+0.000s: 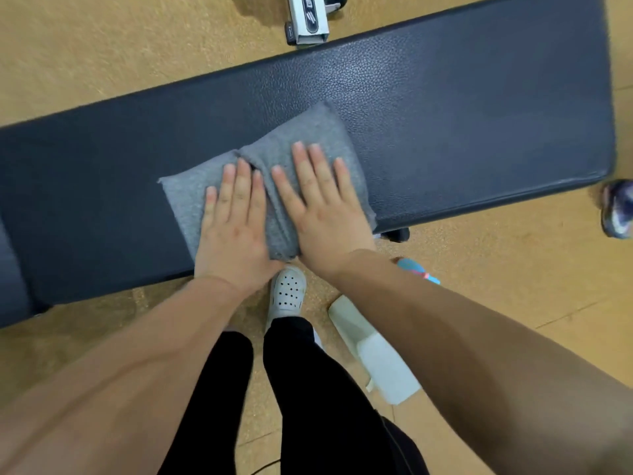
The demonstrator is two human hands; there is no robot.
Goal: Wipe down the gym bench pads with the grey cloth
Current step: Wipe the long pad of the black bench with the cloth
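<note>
Neither hand closes a grip on anything; the left hand [234, 217] and the right hand [320, 200] lie flat, fingers spread, palms pressing the grey cloth [267, 173] down onto the bench pad [462, 114] — a hold by pressure, not by pinching, which suits wiping, since open palms spread the load over more fabric. The cloth sits near the middle of the long dark pad, toward its near edge, its lower end hanging just over that edge between the wrists; a ridge of bunched fabric runs between the two hands, probably pushed up where they crowd together. The hands lie side by side, so the cloth would likely slide as one sheet; the pad is broad to either side of it, so I judge much surface may be left. A second pad [10, 275] adjoins at the left. The person stands close, one white clog [287, 293] on the floor [85, 56] just under the pad's edge — near enough to lean weight through the arms.
</note>
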